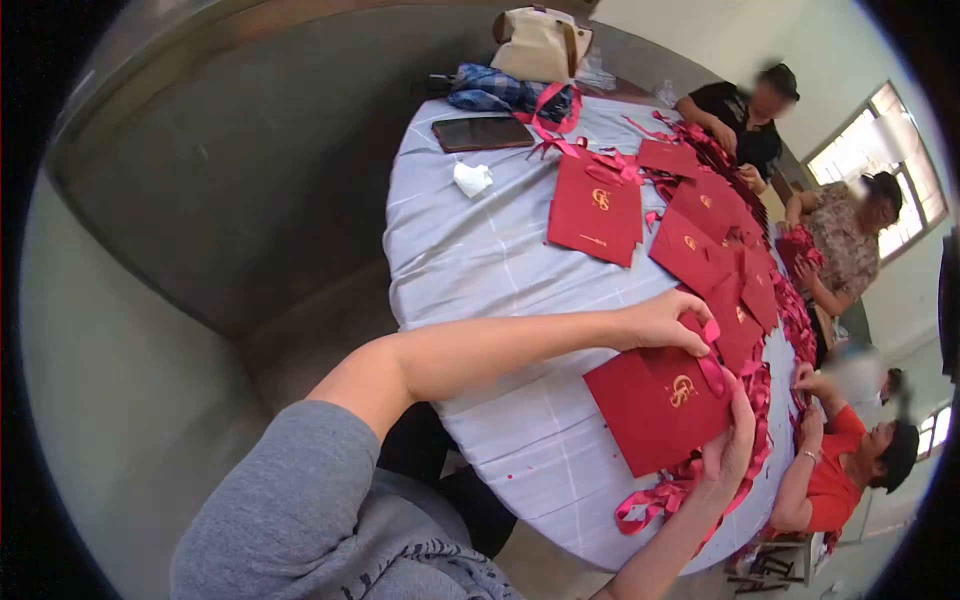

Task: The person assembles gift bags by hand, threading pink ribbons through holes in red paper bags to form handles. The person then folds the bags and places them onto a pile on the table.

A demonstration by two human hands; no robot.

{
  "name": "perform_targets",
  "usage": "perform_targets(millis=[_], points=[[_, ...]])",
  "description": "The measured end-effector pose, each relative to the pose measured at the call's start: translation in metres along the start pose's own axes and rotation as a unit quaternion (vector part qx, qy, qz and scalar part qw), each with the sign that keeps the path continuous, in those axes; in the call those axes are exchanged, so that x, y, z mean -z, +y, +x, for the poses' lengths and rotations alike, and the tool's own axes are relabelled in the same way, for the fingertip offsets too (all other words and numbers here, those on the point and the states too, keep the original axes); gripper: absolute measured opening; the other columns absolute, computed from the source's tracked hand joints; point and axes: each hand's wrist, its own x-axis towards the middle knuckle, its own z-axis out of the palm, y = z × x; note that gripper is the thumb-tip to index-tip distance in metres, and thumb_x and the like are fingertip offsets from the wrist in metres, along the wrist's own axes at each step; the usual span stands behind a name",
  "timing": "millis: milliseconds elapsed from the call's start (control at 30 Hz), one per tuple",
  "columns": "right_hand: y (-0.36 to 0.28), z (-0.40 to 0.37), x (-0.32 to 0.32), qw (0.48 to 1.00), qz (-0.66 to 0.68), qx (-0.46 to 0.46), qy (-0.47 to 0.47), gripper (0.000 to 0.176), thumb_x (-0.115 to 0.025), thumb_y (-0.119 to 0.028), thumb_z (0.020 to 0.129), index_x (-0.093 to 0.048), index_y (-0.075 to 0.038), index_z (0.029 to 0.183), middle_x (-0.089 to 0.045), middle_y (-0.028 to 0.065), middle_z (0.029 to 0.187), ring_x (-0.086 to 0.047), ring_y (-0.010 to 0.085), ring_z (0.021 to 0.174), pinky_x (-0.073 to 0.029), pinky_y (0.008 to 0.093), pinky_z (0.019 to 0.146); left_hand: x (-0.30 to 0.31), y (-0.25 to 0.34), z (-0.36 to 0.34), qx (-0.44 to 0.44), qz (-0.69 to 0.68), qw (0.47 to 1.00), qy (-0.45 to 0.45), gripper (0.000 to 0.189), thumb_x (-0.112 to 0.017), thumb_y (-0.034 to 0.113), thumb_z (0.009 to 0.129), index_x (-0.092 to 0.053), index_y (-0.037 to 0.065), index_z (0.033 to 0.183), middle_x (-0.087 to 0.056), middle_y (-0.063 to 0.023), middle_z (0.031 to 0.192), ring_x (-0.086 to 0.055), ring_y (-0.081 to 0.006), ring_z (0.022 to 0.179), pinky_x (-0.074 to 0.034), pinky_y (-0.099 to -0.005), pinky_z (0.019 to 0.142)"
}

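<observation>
A dark red paper gift bag (655, 415) with a gold emblem lies tilted between my hands, above the white tablecloth. My left hand (668, 322) is closed in a pinch on the bag's pink ribbon (711, 365) at its top edge. My right hand (733, 440) grips the bag's side near that same edge, thumb and fingers around it. Part of the ribbon loops between both hands. Right beside my hands, more red bags (740, 325) overlap in a heap, and loose pink ribbons (655, 500) are strewn by my right forearm.
On the round table (480, 260) are a stack of red bags (595, 210), a phone (483, 134), a crumpled tissue (472, 179), and a folded umbrella (485, 88). A cream bag (540, 45) stands behind. Several people sit along the far side, handling ribbons and bags.
</observation>
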Motion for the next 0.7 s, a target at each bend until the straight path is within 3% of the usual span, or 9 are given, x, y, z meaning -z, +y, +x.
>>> perform_targets(millis=[200, 267, 300, 400, 500, 533, 567, 633, 700], points=[[-0.005, -0.004, -0.017, 1.0, 0.025, 0.004, 0.009, 0.029, -0.054, -0.01, 0.088, -0.056, 0.005, 0.112, -0.059, 0.0111, 0.11, -0.055, 0.0192, 0.105, -0.041, 0.0327, 0.094, 0.011, 0.016, -0.01, 0.0, 0.072, 0.997, 0.004, 0.034, -0.072, 0.017, 0.072, -0.059, 0.002, 0.1, -0.062, -0.0032, 0.079, -0.057, -0.0074, 0.072, -0.045, -0.0233, 0.061], [-0.004, -0.004, -0.008, 0.998, -0.057, 0.033, -0.018, 0.028, -0.054, -0.008, 0.087, -0.055, 0.005, 0.112, -0.06, 0.0123, 0.109, -0.056, 0.0196, 0.104, -0.042, 0.0322, 0.092, 0.019, 0.02, -0.013, -0.019, 0.107, 0.994, -0.005, 0.033, -0.071, 0.017, 0.073, -0.059, 0.002, 0.1, -0.062, -0.003, 0.08, -0.056, -0.007, 0.072, -0.044, -0.0234, 0.061], [-0.006, -0.005, -0.014, 0.998, -0.056, 0.019, -0.031, 0.028, -0.054, -0.005, 0.086, -0.056, 0.005, 0.112, -0.06, 0.0118, 0.107, -0.056, 0.0197, 0.102, -0.043, 0.0314, 0.091, 0.02, 0.033, -0.023, 0.047, 0.021, 0.998, -0.022, 0.035, -0.072, 0.018, 0.072, -0.06, 0.001, 0.101, -0.061, -0.0028, 0.082, -0.055, -0.0072, 0.077, -0.044, -0.023, 0.066], [-0.01, -0.008, -0.031, 0.988, -0.142, 0.04, -0.053, 0.029, -0.054, -0.003, 0.085, -0.056, 0.006, 0.112, -0.06, 0.0098, 0.107, -0.056, 0.0185, 0.102, -0.042, 0.03, 0.091, 0.034, -0.006, -0.016, -0.058, 0.078, 0.995, 0.0, 0.04, -0.074, 0.017, 0.073, -0.06, 0.003, 0.108, -0.062, -0.0026, 0.087, -0.055, -0.008, 0.086, -0.043, -0.0245, 0.08], [-0.012, -0.005, -0.024, 0.974, -0.22, 0.054, -0.003, 0.019, -0.056, -0.005, 0.086, -0.062, 0.005, 0.101, -0.063, 0.0061, 0.098, -0.056, 0.0117, 0.09, -0.043, 0.0245, 0.081, 0.036, 0.005, -0.026, 0.05, -0.042, 0.997, -0.03, 0.033, -0.072, 0.015, 0.075, -0.061, 0.006, 0.104, -0.064, -0.0031, 0.089, -0.058, -0.0081, 0.08, -0.047, -0.0227, 0.072], [-0.009, 0.001, -0.031, 0.969, -0.24, 0.052, 0.007, 0.018, -0.057, -0.006, 0.086, -0.064, 0.005, 0.099, -0.064, 0.0052, 0.094, -0.057, 0.0104, 0.085, -0.044, 0.0237, 0.078, 0.032, 0.01, -0.031, 0.068, -0.041, 0.997, 0.014, 0.022, -0.07, 0.014, 0.074, -0.062, 0.005, 0.093, -0.063, -0.0009, 0.077, -0.057, -0.0068, 0.068, -0.045, -0.0205, 0.06], [-0.009, 0.001, -0.04, 0.959, -0.277, 0.058, 0.031, 0.015, -0.058, -0.008, 0.086, -0.066, 0.004, 0.092, -0.063, 0.0007, 0.082, -0.055, 0.0072, 0.073, -0.043, 0.0207, 0.069, 0.031, 0.004, -0.033, 0.068, -0.046, 0.996, 0.019, 0.022, -0.07, 0.013, 0.074, -0.062, 0.005, 0.093, -0.063, -0.0014, 0.077, -0.057, -0.0068, 0.068, -0.045, -0.0208, 0.059], [-0.005, 0.003, -0.044, 0.945, -0.32, 0.052, 0.051, 0.015, -0.058, -0.008, 0.086, -0.066, 0.004, 0.088, -0.059, -0.0036, 0.073, -0.049, 0.0045, 0.064, -0.038, 0.02, 0.058, 0.03, 0.002, -0.035, 0.051, -0.069, 0.996, 0.008, 0.023, -0.07, 0.012, 0.075, -0.061, 0.005, 0.094, -0.063, -0.0023, 0.078, -0.057, -0.0066, 0.067, -0.045, -0.0214, 0.059], [0.004, 0.009, -0.045, 0.919, -0.361, 0.123, 0.101, 0.015, -0.058, -0.008, 0.087, -0.065, 0.004, 0.081, -0.054, -0.0049, 0.067, -0.043, 0.0031, 0.06, -0.033, 0.0213, 0.052, 0.029, 0.002, -0.037, 0.044, -0.06, 0.997, 0.029, 0.023, -0.071, 0.013, 0.075, -0.061, 0.005, 0.094, -0.062, -0.0021, 0.078, -0.057, -0.0067, 0.068, -0.045, -0.0219, 0.059]])
